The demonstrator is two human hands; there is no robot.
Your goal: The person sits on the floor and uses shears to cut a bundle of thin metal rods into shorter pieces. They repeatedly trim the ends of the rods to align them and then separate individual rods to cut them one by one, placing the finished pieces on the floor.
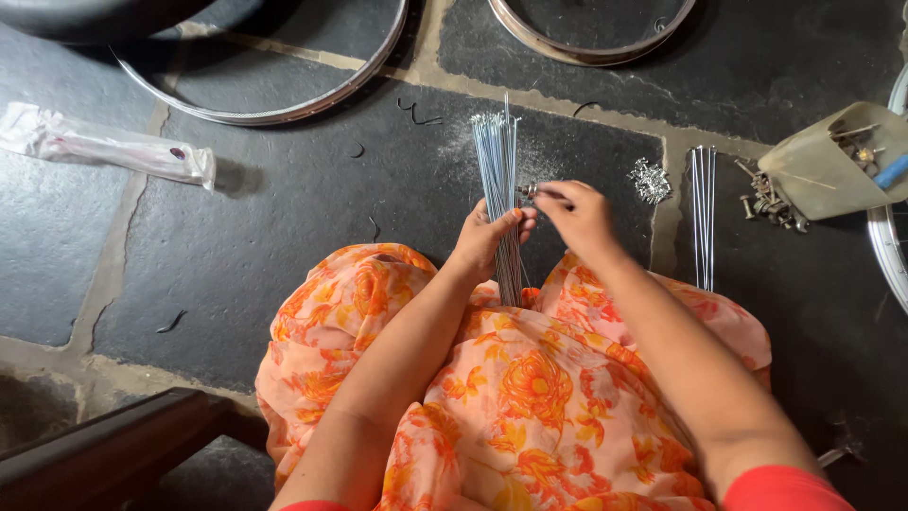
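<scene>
Left hand [484, 238] clamps the spoke bundle [498, 180]; right hand [577, 213] pinches a nipple [528, 191]. Bare floor [312, 208] lies left; loose spokes [703, 213] and box [837, 170] crowd right.

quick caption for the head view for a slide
Seated on a stone floor, left hand grips a bundle of metal spokes while right hand pinches a small fitting beside loose spokes.

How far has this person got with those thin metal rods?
A few finished-looking spokes lie apart on the stone floor. The left hand grips a large bundle of spokes while the right hand works a small fitting. Most of the bundle remains, beside the pile of small fittings.
</scene>
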